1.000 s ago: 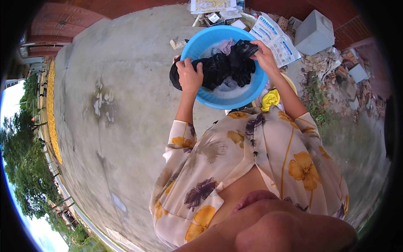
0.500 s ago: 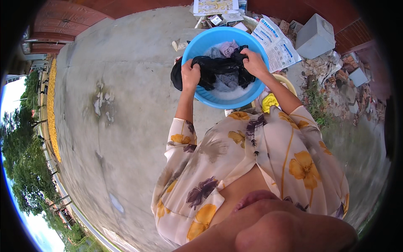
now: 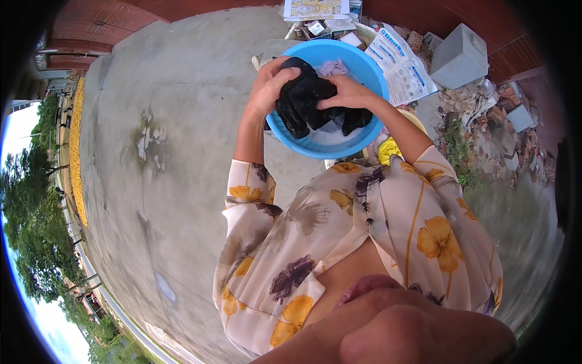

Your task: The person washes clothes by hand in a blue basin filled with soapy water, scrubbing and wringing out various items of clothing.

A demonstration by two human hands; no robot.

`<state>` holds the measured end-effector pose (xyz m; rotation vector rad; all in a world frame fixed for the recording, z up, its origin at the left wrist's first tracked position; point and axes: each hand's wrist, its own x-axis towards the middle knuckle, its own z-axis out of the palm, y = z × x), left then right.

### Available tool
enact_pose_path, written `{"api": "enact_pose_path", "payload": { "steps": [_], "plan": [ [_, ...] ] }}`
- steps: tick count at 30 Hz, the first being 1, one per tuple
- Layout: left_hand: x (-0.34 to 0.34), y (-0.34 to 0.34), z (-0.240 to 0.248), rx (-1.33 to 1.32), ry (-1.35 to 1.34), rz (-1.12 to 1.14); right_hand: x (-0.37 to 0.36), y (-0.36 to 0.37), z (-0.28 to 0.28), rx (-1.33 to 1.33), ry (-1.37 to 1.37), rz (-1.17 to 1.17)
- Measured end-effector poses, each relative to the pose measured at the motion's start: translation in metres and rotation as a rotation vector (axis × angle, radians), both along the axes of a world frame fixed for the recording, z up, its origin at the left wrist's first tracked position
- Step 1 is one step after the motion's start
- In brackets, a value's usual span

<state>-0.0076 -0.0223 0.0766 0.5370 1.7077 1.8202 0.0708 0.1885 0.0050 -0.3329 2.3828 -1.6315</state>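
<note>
Over a round blue basin (image 3: pixel 371 71), a bunched wet black garment (image 3: pixel 302 96) is held up between both hands. My left hand (image 3: pixel 267 86) grips it at the basin's left rim, thumb on top and fingers behind. From the right, my right hand (image 3: pixel 347 94) grasps the cloth's other side, its thumb pressed along the near edge. Soapy, sudsy water (image 3: pixel 339 134) shows below the garment. A lilac cloth (image 3: pixel 333 67) lies at the basin's far side. The exact kind of black garment cannot be made out.
A pale yellow tub (image 3: pixel 413 119) with a bright yellow cloth (image 3: pixel 388 150) stands close by at the right. Beyond are a printed sheet (image 3: pixel 400 70), a grey box-shaped block (image 3: pixel 459 54) and brick rubble (image 3: pixel 509 100). Concrete ground (image 3: pixel 182 121) stretches leftward.
The black garment, stretched sideways between my hands before, is now gathered into a bunch. My hands have come closer together, and my left hand has turned and risen.
</note>
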Motion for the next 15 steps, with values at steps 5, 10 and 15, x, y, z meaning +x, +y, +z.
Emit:
{"api": "enact_pose_path", "payload": {
  "steps": [5, 10, 15],
  "plan": [
    [0.002, -0.022, -0.09, -0.589, 0.846, 0.477, -0.002, 0.022, -0.047, 0.074, -0.227, -0.163],
    [0.077, -0.012, -0.102, -0.18, -0.555, 0.121, 0.008, 0.006, -0.03, -0.4, -0.371, -0.351],
    [0.074, 0.012, -0.066, 0.161, -0.319, 0.464, 0.002, -0.03, 0.027, -0.778, -0.345, -0.266]
  ]
}}
